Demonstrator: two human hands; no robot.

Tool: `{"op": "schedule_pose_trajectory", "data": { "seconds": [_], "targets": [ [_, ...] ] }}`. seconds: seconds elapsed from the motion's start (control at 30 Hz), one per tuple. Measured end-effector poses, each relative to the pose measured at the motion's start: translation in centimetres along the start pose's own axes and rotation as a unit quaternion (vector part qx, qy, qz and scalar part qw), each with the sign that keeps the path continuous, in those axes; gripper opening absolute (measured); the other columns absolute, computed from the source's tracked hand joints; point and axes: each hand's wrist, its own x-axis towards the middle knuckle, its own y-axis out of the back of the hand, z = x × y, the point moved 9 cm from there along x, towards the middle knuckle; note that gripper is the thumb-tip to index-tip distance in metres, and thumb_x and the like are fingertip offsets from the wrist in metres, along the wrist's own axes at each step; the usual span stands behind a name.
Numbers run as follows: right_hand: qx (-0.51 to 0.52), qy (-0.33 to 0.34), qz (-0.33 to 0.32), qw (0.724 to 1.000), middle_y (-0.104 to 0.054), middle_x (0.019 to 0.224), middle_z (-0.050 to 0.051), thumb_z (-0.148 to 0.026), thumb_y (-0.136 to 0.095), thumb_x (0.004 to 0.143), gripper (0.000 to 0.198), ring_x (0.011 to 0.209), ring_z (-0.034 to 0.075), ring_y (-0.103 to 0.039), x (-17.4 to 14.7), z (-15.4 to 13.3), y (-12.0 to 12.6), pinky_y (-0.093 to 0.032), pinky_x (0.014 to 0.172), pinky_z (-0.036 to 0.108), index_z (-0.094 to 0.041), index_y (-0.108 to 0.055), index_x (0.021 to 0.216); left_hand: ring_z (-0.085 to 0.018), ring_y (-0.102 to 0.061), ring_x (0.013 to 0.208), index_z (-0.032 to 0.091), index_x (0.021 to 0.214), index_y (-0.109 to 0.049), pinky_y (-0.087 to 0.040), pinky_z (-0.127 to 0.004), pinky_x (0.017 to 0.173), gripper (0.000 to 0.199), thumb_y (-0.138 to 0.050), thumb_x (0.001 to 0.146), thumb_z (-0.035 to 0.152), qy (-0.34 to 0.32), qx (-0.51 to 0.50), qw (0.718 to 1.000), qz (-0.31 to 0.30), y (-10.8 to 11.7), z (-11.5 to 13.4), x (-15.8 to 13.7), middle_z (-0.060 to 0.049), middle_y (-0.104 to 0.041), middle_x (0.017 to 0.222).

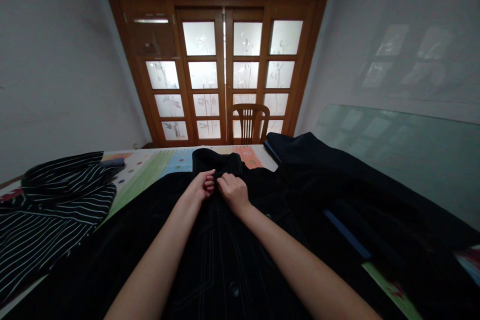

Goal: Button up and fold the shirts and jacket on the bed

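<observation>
A black jacket (232, 240) with pale stitching and round buttons lies spread in front of me, its collar (215, 160) pointing away. Just below the collar, my left hand (204, 184) is closed with fingertips pinched at the front opening. Close beside it, my right hand (233, 190) has its fingers curled down onto the same edge. Both hands seem to grip the jacket near its top button, though the button itself is hidden by the fingers. Lower on the front, another button (234, 288) shows.
Striped black-and-white clothing (67, 210) lies at the left on the patterned tablecloth (150, 175). Dark folded fabric (318, 155) sits at the right, near a glass panel (405, 155) by the wall. A wooden chair (248, 112) stands beyond the table, before paned doors (204, 75).
</observation>
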Motion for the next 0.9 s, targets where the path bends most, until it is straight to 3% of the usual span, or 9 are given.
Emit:
{"op": "schedule_pose_trajectory", "data": {
  "seconds": [0.17, 0.27, 0.43, 0.53, 0.63, 0.73, 0.8, 0.9],
  "targets": [
    [0.014, -0.037, -0.020, 0.999, -0.052, 0.070, 0.003, -0.019, -0.033, 0.083, 0.023, 0.065, 0.014, -0.043, 0.0, 0.6, 0.1, -0.024, 0.053, 0.026, -0.018, -0.052, 0.071, -0.002, -0.016, 0.026, 0.018, 0.039, -0.022, -0.016, -0.014, 0.029, 0.041, -0.037, 0.077, 0.021, -0.049, 0.120, 0.991, 0.016, 0.3, 1.3, -0.5, 0.009, -0.019, 0.032],
    [0.031, -0.064, -0.036, 0.997, -0.053, 0.075, 0.003, -0.023, -0.035, 0.083, 0.020, 0.069, 0.014, -0.045, 0.0, 1.2, -0.4, -0.027, 0.055, 0.025, -0.018, -0.053, 0.075, -0.002, -0.020, 0.028, 0.017, 0.042, -0.029, -0.017, -0.016, 0.032, 0.036, -0.041, 0.075, 0.025, -0.106, 0.216, 0.969, 0.052, 0.8, 2.1, -0.6, 0.009, -0.025, 0.035],
    [0.064, -0.133, -0.073, 0.986, -0.054, 0.076, 0.002, -0.032, -0.033, 0.083, 0.028, 0.072, 0.012, -0.050, -0.5, 2.5, -1.9, -0.031, 0.053, 0.022, -0.019, -0.055, 0.072, -0.009, -0.040, 0.041, 0.016, 0.046, -0.048, -0.028, -0.021, 0.043, 0.022, -0.052, 0.066, 0.025, -0.199, 0.406, 0.886, 0.106, 1.0, 3.0, -0.5, 0.003, -0.042, 0.040],
    [0.082, -0.164, -0.097, 0.978, -0.055, 0.078, 0.001, -0.039, -0.038, 0.079, 0.027, 0.072, 0.013, -0.051, -0.8, 2.8, -2.7, -0.033, 0.050, 0.021, -0.020, -0.056, 0.074, -0.020, -0.052, 0.066, 0.016, 0.050, -0.054, -0.036, -0.029, 0.059, 0.009, -0.055, 0.059, 0.014, -0.238, 0.492, 0.828, 0.125, 1.0, 3.4, -0.8, -0.003, -0.053, 0.053],
    [0.097, -0.186, -0.115, 0.971, -0.055, 0.081, 0.001, -0.034, -0.045, 0.076, 0.019, 0.075, 0.014, -0.052, -1.0, 3.0, -3.4, -0.036, 0.053, 0.021, -0.020, -0.056, 0.080, -0.027, -0.042, 0.099, 0.017, 0.061, -0.058, -0.031, -0.037, 0.080, 0.009, -0.054, 0.058, 0.009, -0.303, 0.533, 0.781, 0.117, 0.3, 3.8, -1.5, -0.009, -0.056, 0.089],
    [0.113, -0.205, -0.127, 0.964, -0.054, 0.086, 0.003, -0.028, -0.044, 0.075, 0.019, 0.079, 0.015, -0.052, -1.2, 3.4, -3.9, -0.039, 0.057, 0.023, -0.019, -0.055, 0.088, -0.024, -0.031, 0.111, 0.018, 0.067, -0.057, -0.021, -0.036, 0.092, 0.013, -0.053, 0.059, 0.008, -0.362, 0.544, 0.753, 0.079, -0.8, 3.8, -1.9, -0.008, -0.049, 0.109],
    [0.126, -0.212, -0.131, 0.960, -0.053, 0.087, 0.004, -0.031, -0.043, 0.076, 0.022, 0.080, 0.015, -0.052, -1.3, 3.5, -4.1, -0.040, 0.059, 0.024, -0.018, -0.054, 0.091, -0.022, -0.040, 0.103, 0.019, 0.066, -0.056, -0.020, -0.035, 0.093, 0.014, -0.054, 0.059, 0.007, -0.377, 0.539, 0.751, 0.054, -1.1, 3.6, -1.7, -0.007, -0.055, 0.098],
    [0.144, -0.212, -0.132, 0.958, -0.052, 0.087, 0.005, -0.040, -0.044, 0.074, 0.029, 0.082, 0.017, -0.052, -1.3, 3.6, -4.4, -0.041, 0.060, 0.025, -0.019, -0.054, 0.091, -0.019, -0.052, 0.077, 0.020, 0.058, -0.053, -0.030, -0.032, 0.083, 0.012, -0.055, 0.059, 0.009, -0.374, 0.515, 0.770, 0.039, -0.7, 3.4, -1.0, -0.002, -0.058, 0.067]
  ]
}}
